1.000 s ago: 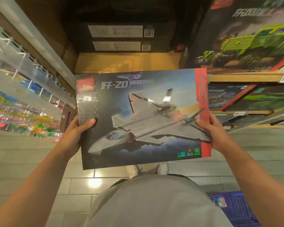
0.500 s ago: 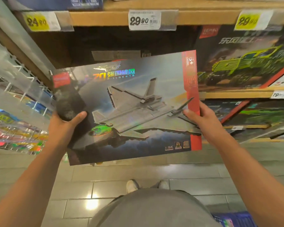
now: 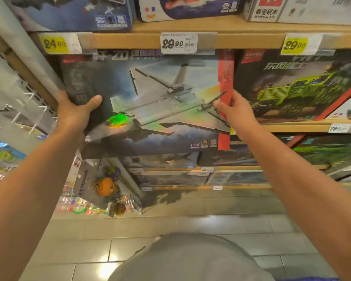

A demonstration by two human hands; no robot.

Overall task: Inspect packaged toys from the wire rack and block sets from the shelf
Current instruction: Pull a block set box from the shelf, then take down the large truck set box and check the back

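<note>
Grey cloth of the person's top (image 3: 188, 258) nearest, low in the view, pale floor tiles (image 3: 221, 224) beyond it. Both bare arms stretched up and forward. Left hand (image 3: 73, 113) clamped on the left edge of the jet block set box (image 3: 150, 102), thumb laid across its dark front, fingers hidden behind. Right hand (image 3: 236, 111) pinching the red strip along the box's right edge, thumb in front. Box held upright and facing out, right at the shelf front, its top edge tucked just under the white 29.90 price tag (image 3: 178, 43) on the wooden shelf edge (image 3: 241, 40). Just beside it to the right, standing on the shelf, a green truck set box (image 3: 296, 86). Lower left, a hanging keychain pack (image 3: 98, 184) on the wire rack (image 3: 30, 110). Above the shelf edge, more boxes; a yellow 24.90 tag (image 3: 54, 44) at far left.
</note>
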